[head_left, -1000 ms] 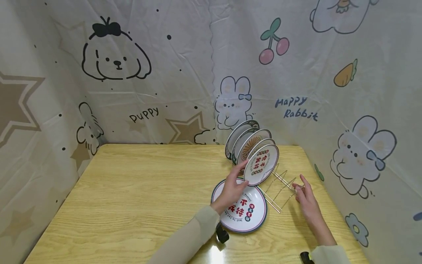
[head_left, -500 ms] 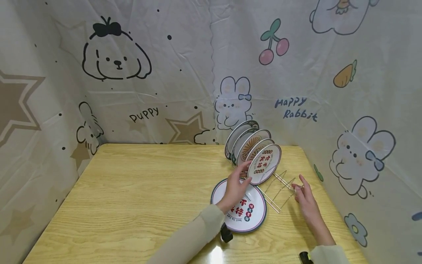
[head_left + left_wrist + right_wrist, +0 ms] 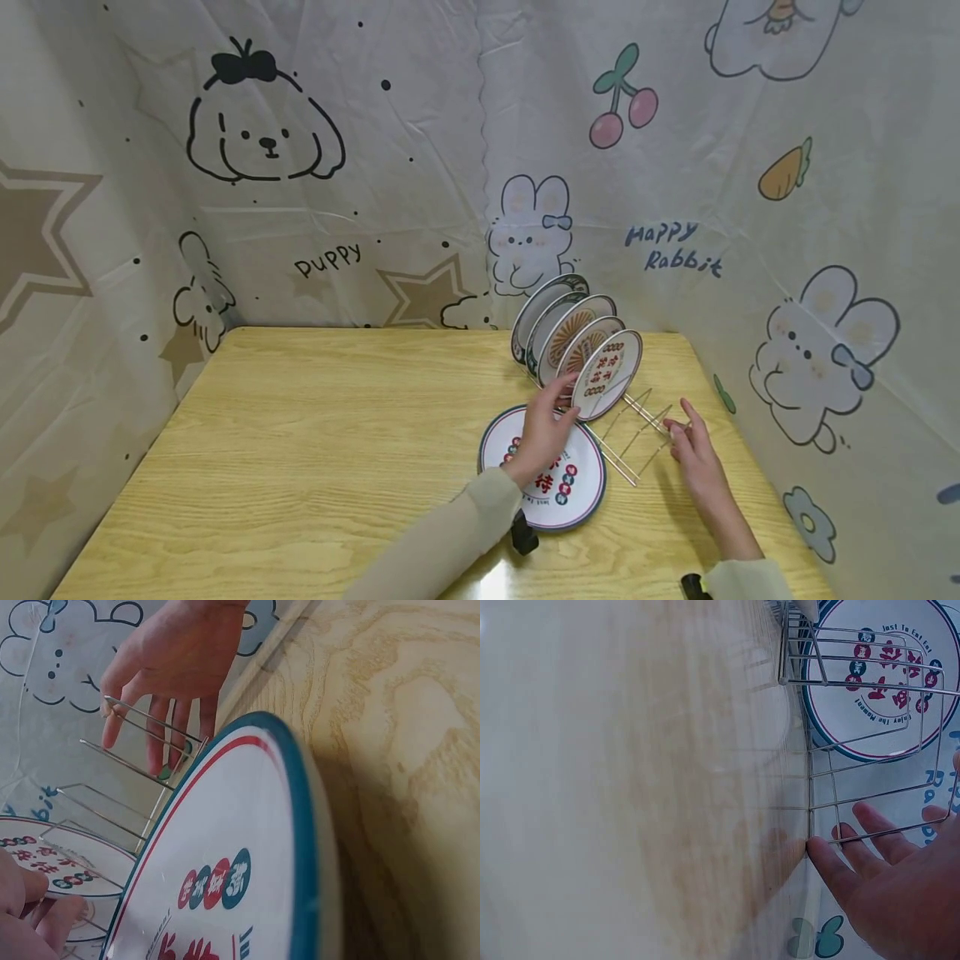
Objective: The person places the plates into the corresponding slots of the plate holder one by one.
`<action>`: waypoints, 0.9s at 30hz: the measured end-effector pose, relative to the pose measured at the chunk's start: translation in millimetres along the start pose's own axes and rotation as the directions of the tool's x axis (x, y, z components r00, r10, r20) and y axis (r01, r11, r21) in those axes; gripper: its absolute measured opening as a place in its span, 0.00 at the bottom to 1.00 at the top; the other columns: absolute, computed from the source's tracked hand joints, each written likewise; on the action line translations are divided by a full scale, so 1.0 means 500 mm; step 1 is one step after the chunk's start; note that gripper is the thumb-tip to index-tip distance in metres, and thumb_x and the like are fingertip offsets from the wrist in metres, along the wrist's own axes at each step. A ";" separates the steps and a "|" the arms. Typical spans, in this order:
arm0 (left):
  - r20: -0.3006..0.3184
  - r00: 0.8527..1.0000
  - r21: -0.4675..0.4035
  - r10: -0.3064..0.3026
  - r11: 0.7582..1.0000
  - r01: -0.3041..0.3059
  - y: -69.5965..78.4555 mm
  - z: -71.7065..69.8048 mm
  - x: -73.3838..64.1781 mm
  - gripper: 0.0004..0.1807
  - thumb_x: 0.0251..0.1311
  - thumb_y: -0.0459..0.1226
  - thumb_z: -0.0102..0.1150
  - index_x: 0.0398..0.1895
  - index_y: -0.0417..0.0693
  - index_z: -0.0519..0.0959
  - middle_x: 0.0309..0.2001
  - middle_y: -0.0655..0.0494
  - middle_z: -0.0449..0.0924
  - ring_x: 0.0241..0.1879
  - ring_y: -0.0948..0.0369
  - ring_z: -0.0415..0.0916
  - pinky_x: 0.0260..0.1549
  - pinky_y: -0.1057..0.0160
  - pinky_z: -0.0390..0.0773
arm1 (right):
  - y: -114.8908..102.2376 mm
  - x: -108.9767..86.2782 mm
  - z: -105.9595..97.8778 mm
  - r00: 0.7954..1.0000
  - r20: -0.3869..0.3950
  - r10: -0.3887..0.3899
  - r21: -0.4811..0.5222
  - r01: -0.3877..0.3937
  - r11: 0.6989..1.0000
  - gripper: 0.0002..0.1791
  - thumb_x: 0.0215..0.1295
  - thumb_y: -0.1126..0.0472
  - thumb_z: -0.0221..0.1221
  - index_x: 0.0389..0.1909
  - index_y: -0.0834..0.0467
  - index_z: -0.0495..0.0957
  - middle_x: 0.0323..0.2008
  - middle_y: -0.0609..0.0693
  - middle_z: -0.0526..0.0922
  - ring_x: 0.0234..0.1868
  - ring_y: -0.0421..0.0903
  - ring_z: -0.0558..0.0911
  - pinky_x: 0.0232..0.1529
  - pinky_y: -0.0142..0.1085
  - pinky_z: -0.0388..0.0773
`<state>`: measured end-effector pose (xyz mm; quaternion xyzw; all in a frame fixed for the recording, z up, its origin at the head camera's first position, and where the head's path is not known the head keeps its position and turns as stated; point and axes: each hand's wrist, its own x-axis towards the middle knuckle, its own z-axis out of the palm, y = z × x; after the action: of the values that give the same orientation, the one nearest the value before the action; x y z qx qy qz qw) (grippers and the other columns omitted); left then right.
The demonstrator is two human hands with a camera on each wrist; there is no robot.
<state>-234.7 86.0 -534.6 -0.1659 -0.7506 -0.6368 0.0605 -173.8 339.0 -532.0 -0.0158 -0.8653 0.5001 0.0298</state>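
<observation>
My left hand (image 3: 546, 429) pinches the lower left edge of a small white plate with red characters (image 3: 609, 375), standing tilted at the front of the row. In the left wrist view, its fingers (image 3: 64, 919) meet that plate's rim. The plate stands in a wire dish rack (image 3: 626, 462), behind which several other plates (image 3: 576, 329) lean upright. At the rack's near right end, my right hand (image 3: 701, 462) holds the end wire between thumb and finger, other fingers spread, as the right wrist view shows the hand (image 3: 900, 892) against the wires.
A larger blue-rimmed plate (image 3: 581, 500) lies face up left of the rack, partly under my left forearm. Everything stands on a wooden table (image 3: 300, 442). A printed cloth (image 3: 420, 150) hangs behind and along the sides.
My left hand has moved slightly right and back with the small plate, whose lower edge has shifted the same way between the wires. The right hand and the rack have stayed in place.
</observation>
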 end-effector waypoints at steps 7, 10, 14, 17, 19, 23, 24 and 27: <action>-0.003 1.000 0.011 -0.013 1.000 0.013 0.004 0.001 -0.001 0.33 0.64 0.23 0.61 0.72 0.49 0.72 0.59 0.48 0.82 0.54 0.55 0.83 0.59 0.58 0.84 | -0.001 -0.001 0.000 1.000 -0.004 -0.008 0.001 0.008 1.000 0.36 0.86 0.47 0.34 0.84 0.56 0.34 0.73 0.71 0.65 0.58 0.20 0.61 0.66 0.44 0.74; -0.002 1.000 0.012 -0.018 1.000 0.018 0.006 0.000 -0.002 0.33 0.64 0.22 0.62 0.72 0.48 0.72 0.59 0.48 0.82 0.54 0.54 0.83 0.59 0.56 0.84 | 0.001 0.000 0.000 1.000 -0.006 -0.012 0.004 0.013 1.000 0.36 0.86 0.48 0.34 0.84 0.57 0.34 0.72 0.72 0.65 0.58 0.22 0.62 0.62 0.35 0.75; -0.006 0.999 0.019 -0.045 0.999 0.046 0.009 -0.003 -0.006 0.34 0.64 0.23 0.62 0.73 0.51 0.71 0.58 0.49 0.83 0.53 0.57 0.83 0.56 0.62 0.85 | 0.001 0.000 0.000 1.000 -0.007 -0.013 -0.001 0.013 1.000 0.36 0.86 0.48 0.34 0.84 0.57 0.34 0.72 0.72 0.66 0.63 0.31 0.67 0.58 0.27 0.73; -0.006 0.998 0.008 -0.067 0.998 0.067 0.014 -0.008 -0.010 0.34 0.64 0.23 0.63 0.72 0.52 0.72 0.57 0.49 0.83 0.53 0.57 0.84 0.51 0.68 0.86 | -0.001 -0.002 0.001 1.000 -0.004 -0.012 0.003 0.012 1.000 0.36 0.86 0.48 0.34 0.84 0.57 0.34 0.72 0.72 0.65 0.68 0.48 0.68 0.55 0.20 0.71; -0.009 0.997 0.001 -0.081 0.997 0.081 0.018 -0.014 -0.012 0.33 0.64 0.24 0.63 0.72 0.54 0.73 0.57 0.50 0.83 0.53 0.55 0.84 0.49 0.71 0.85 | -0.001 -0.002 0.000 1.000 0.001 -0.008 0.017 0.008 1.000 0.36 0.86 0.48 0.34 0.84 0.57 0.33 0.73 0.72 0.64 0.70 0.58 0.66 0.52 0.15 0.68; -0.011 0.995 -0.007 -0.095 0.996 0.094 0.028 -0.033 -0.015 0.31 0.65 0.26 0.64 0.70 0.55 0.74 0.57 0.49 0.82 0.54 0.52 0.84 0.50 0.71 0.85 | 0.000 -0.001 -0.001 1.000 0.003 0.002 0.019 -0.002 1.000 0.36 0.86 0.49 0.33 0.84 0.57 0.32 0.73 0.72 0.64 0.71 0.63 0.65 0.55 0.18 0.70; -0.009 0.995 -0.006 -0.095 0.995 0.095 0.029 -0.040 -0.015 0.30 0.66 0.26 0.64 0.70 0.54 0.74 0.58 0.48 0.82 0.55 0.52 0.84 0.51 0.70 0.85 | 0.000 0.000 -0.001 1.000 0.003 0.003 0.016 -0.004 1.000 0.36 0.86 0.49 0.33 0.84 0.56 0.32 0.73 0.72 0.64 0.71 0.63 0.65 0.59 0.23 0.72; -0.007 0.996 0.001 -0.086 0.996 0.086 0.033 -0.062 -0.018 0.29 0.67 0.27 0.63 0.70 0.52 0.74 0.59 0.45 0.81 0.57 0.50 0.83 0.54 0.68 0.85 | 0.002 0.002 -0.002 1.000 0.003 0.003 0.002 -0.003 1.000 0.36 0.86 0.49 0.33 0.84 0.57 0.32 0.73 0.72 0.64 0.72 0.63 0.65 0.65 0.40 0.74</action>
<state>-224.4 56.2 -516.3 -0.1309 -0.7573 -0.6388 0.0358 -174.8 340.4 -532.6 -0.0162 -0.8647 0.5012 0.0279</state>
